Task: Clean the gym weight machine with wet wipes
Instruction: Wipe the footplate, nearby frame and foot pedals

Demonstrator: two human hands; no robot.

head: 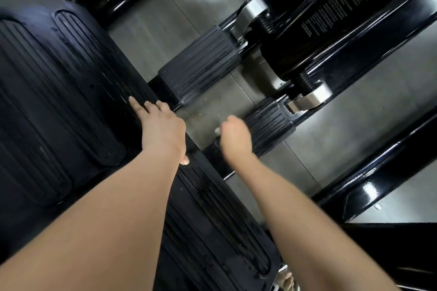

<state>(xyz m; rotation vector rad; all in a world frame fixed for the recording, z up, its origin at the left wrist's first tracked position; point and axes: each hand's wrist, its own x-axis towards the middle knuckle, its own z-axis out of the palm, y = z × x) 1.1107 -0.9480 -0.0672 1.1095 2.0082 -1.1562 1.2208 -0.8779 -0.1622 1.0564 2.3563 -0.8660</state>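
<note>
GYM FLOOR: A person leans over a black weight machine point(283, 54), mid-wipe. The right hand point(234, 134) bunches a white wet wipe point(217, 130) in curled fingers (only a scrap of it peeks out at the fist's left side) and presses it on the near end of a small ribbed rubber foot pad point(272, 123), approx. mid-frame. The left hand point(163, 130) lies flat on the edge of the big ribbed footplate point(71, 101), fingers straight and spread, holding nothing; prob. a brace.

Step in hand, by the look of it: scrubbing the small pads; the wiping hand is motion-blurred. Next move likely calls for a run along the pad's grooves toward the chrome bracket point(312, 98), then over to the second ribbed pad point(201, 71) just beyond, w/ firm pressure, since grooves tend to trap dirt. Specks of debris lie on the grey floor point(212, 101) between the pads.

Writing: a block of small white print on the frame-tube label point(350, 0), too fine & skewed to read. No brand visible.
</note>
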